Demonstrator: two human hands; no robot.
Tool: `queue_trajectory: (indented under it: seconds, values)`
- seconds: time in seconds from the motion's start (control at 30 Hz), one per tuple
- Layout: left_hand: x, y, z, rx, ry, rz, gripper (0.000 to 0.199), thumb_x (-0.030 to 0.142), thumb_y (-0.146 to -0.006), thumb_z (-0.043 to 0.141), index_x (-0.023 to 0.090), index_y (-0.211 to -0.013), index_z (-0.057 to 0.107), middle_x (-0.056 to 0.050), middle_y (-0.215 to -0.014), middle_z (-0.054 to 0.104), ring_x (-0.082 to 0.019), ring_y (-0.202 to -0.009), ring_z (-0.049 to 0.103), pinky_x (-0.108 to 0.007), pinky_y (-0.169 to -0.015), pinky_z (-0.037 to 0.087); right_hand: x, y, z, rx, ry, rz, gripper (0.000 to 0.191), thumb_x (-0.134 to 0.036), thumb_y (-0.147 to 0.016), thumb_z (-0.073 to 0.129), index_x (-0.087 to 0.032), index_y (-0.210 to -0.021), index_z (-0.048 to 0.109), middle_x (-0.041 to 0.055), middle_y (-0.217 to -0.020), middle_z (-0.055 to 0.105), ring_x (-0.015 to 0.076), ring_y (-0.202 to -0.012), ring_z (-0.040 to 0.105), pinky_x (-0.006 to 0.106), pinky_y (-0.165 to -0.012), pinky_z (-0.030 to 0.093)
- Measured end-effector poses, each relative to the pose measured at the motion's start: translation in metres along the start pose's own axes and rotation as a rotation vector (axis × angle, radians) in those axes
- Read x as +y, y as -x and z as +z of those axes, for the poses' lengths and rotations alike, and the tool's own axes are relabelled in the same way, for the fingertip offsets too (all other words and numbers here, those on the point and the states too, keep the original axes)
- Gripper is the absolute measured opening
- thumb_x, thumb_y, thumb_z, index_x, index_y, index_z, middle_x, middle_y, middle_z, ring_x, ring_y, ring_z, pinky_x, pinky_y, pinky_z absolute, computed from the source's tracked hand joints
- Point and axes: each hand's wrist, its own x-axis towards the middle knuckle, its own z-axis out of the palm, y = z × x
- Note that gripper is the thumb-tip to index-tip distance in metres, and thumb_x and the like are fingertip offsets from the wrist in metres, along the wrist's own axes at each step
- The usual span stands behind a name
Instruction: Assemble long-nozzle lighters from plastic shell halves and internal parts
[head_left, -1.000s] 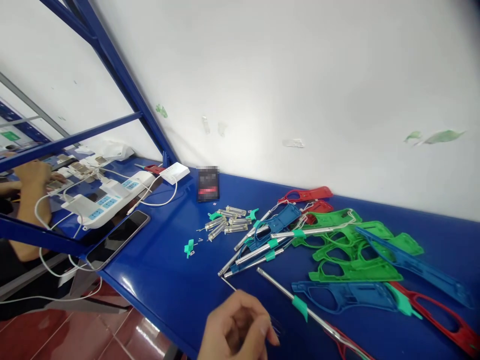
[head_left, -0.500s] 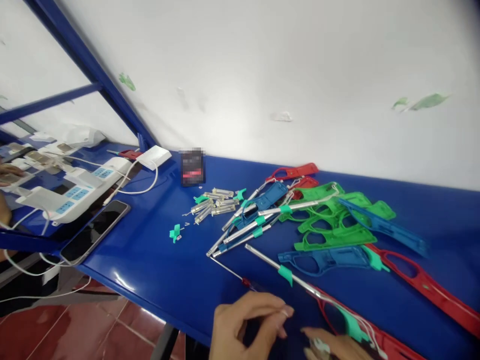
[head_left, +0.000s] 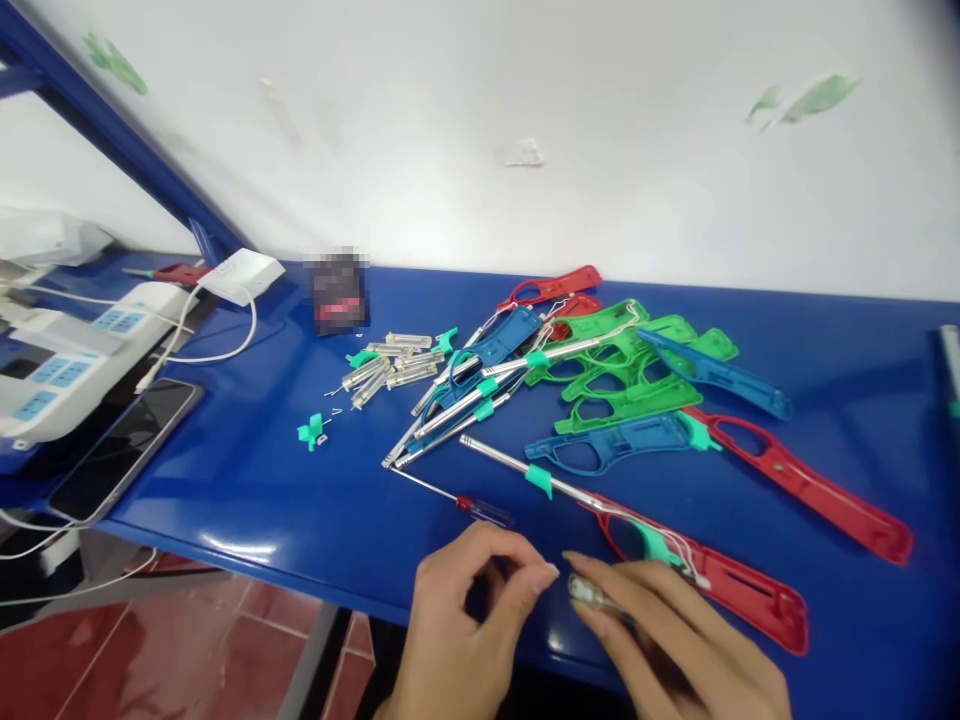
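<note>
- We hold a small clear cylinder [head_left: 592, 594] in our right hand [head_left: 679, 640], thumb and fingers clamped on it, its shiny end pointing toward our left hand [head_left: 465, 610].
- The thumb and forefinger of our left hand meet at the tips, just beside the cylinder; we cannot tell whether a tiny piece sits between them.
- Both hands are over the near edge of the blue bench [head_left: 262, 490].
- Just beyond our left hand lies a screwdriver [head_left: 480, 508], its shaft pointing toward the metal tubes [head_left: 450, 412].
- Near our right hand we see a red shell [head_left: 757, 598] lying on the bench, with a long metal tube [head_left: 499, 458] reaching out from it to the left; a green sleeve is around this tube.
- Farther back, green shells [head_left: 634, 403] overlap in a pile, with a blue shell [head_left: 652, 440] in front and a longer red shell [head_left: 825, 500] to the right.
- Left of the tubes we have a cluster of clear tanks [head_left: 414, 374], and a small green clip [head_left: 310, 432] lies apart from them.
- At the far left are a phone [head_left: 127, 450] and a white power strip [head_left: 82, 365].
</note>
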Motion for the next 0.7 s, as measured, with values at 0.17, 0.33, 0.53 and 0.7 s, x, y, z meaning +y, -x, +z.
queue_trajectory:
  seconds: [0.17, 0.33, 0.53, 0.7]
  values:
    - [0.004, 0.002, 0.002, -0.075, -0.029, -0.008, 0.023, 0.038, -0.099, 0.066, 0.023, -0.083, 0.075, -0.001, -0.078, 0.071, -0.015, -0.070, 0.062, -0.024, -0.064, 0.046, 0.000, 0.001, 0.001, 0.010, 0.050, 0.008, 0.030, -0.024, -0.105, 0.061, -0.029, -0.133, 0.068, 0.0000, -0.100, 0.075, 0.0094, -0.080, 0.078, 0.013, -0.079, 0.060]
    - [0.009, 0.001, 0.001, -0.124, -0.087, -0.054, 0.029, 0.041, -0.102, 0.060, 0.021, -0.084, 0.071, 0.001, -0.074, 0.064, -0.012, -0.063, 0.051, -0.024, -0.059, 0.038, -0.004, -0.004, 0.001, 0.020, 0.049, -0.029, 0.025, -0.023, -0.105, 0.059, -0.026, -0.128, 0.071, 0.0005, -0.098, 0.075, 0.0087, -0.080, 0.078, 0.013, -0.083, 0.060]
    - [0.010, 0.003, 0.002, -0.137, -0.065, -0.159, 0.033, 0.046, -0.102, 0.059, 0.020, -0.083, 0.068, 0.002, -0.072, 0.060, -0.012, -0.065, 0.049, -0.023, -0.060, 0.037, -0.001, 0.001, -0.001, -0.016, 0.096, -0.077, 0.035, -0.015, -0.105, 0.058, -0.025, -0.136, 0.069, 0.0026, -0.103, 0.076, 0.0100, -0.084, 0.078, 0.016, -0.086, 0.061]
    - [0.011, 0.003, 0.005, -0.135, 0.006, -0.177, 0.034, 0.047, -0.101, 0.060, 0.020, -0.082, 0.066, 0.002, -0.072, 0.057, -0.012, -0.066, 0.050, -0.022, -0.061, 0.039, 0.000, 0.006, 0.000, 0.027, 0.151, -0.149, 0.047, -0.008, -0.100, 0.063, -0.024, -0.143, 0.065, 0.0025, -0.107, 0.078, 0.0114, -0.087, 0.077, 0.020, -0.087, 0.061]
